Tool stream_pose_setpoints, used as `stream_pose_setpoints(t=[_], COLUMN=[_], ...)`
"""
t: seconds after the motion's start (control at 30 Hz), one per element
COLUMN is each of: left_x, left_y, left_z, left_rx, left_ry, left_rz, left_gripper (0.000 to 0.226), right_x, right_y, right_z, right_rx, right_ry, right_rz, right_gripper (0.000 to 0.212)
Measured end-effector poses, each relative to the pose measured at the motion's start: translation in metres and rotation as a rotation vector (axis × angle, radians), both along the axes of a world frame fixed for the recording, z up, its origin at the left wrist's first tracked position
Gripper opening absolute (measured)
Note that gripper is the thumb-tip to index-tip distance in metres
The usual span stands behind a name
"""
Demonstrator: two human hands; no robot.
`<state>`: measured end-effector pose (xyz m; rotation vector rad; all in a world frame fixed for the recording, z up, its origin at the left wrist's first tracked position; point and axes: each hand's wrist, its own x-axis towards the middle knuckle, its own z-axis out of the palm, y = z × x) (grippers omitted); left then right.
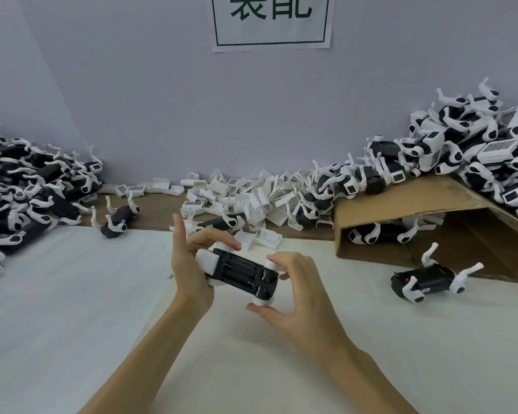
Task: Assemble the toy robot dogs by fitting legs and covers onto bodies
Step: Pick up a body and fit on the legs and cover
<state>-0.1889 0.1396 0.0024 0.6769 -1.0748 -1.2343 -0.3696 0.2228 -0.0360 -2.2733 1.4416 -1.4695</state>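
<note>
toy dog body (242, 272), black with white bits on its ends, is held up over the white sheet (72, 294) in the middle, between both hands; the left hand (189, 264) wraps round its far left end, with the fingers curled over the top and the thumb sticking up; the right hand (293, 291) pinches the near right end, fingers on top and thumb below, on white parts there; just behind the hands lie a few loose white covers (266, 237); more white covers are heaped along the wall (243, 195); one dog with legs (431, 279) lies on the sheet to the right, near a cardboard box (401, 210) lying on its side; a big pile of dogs (476, 150) sits on the box at the far right; another pile of dark bodies with legs (27, 186) fills the left side; a paper sign (271, 22) hangs on the wall above.
</note>
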Motion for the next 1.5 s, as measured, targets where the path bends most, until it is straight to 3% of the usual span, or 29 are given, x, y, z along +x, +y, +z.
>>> stream_pose_setpoints(t=[0.13,0.3,0.37,0.43,0.53,0.63,0.73,0.8,0.93,1.13,1.2,1.27,1.4,1.5], left_x=[-0.01,-0.012,-0.013,-0.012,-0.007,-0.01,-0.019,-0.021,-0.012,-0.008,-0.008,-0.008,-0.01,-0.006], left_y=[0.003,0.006,0.006,0.004,-0.001,0.002,0.007,0.004,-0.004,-0.012,-0.011,-0.009,-0.008,-0.008], left_z=[-0.002,0.0,-0.001,-0.001,0.0,-0.001,-0.013,-0.016,-0.013,-0.013,-0.012,-0.01,-0.008,-0.012], left_rx=[0.066,0.101,0.086,0.081,0.048,-0.071,-0.207,-0.158,0.037,0.161,0.202,0.235,0.309,0.207], left_ry=[0.138,0.207,0.228,0.192,-0.004,-0.352,-0.704,-0.802,-0.743,-0.666,-0.632,-0.599,-0.366,-0.299], left_rz=[-0.076,-0.277,-0.304,-0.285,-0.176,-0.055,0.07,0.075,-0.1,-0.085,-0.098,-0.099,-0.017,0.126], left_gripper=[0.077,0.074,0.073,0.073,0.076,0.076,0.063,0.07,0.074,0.063,0.068,0.074,0.076,0.074], right_x=[-0.008,-0.013,-0.014,-0.015,-0.013,-0.015,-0.016,-0.017,-0.016,-0.011,-0.013,-0.017,-0.013,-0.003], right_y=[-0.005,-0.005,-0.006,-0.004,0.002,0.0,0.0,0.001,0.0,-0.004,-0.005,-0.005,-0.002,-0.002], right_z=[0.007,0.011,0.011,0.008,0.01,0.012,0.015,0.018,0.022,0.02,0.02,0.018,0.01,0.004], right_rx=[-0.24,-0.372,-0.363,-0.221,0.168,0.376,0.489,0.544,0.624,0.73,0.673,0.595,0.557,0.545], right_ry=[0.167,0.281,0.281,0.162,-0.203,-0.448,-0.576,-0.615,-0.646,-0.61,-0.613,-0.66,-0.6,-0.481], right_rz=[-0.118,-0.172,-0.161,-0.12,-0.061,-0.028,-0.053,-0.093,-0.114,-0.119,-0.107,-0.044,0.096,0.066], right_gripper=[0.07,0.062,0.062,0.065,0.055,0.041,0.049,0.059,0.077,0.08,0.071,0.049,0.046,0.059])
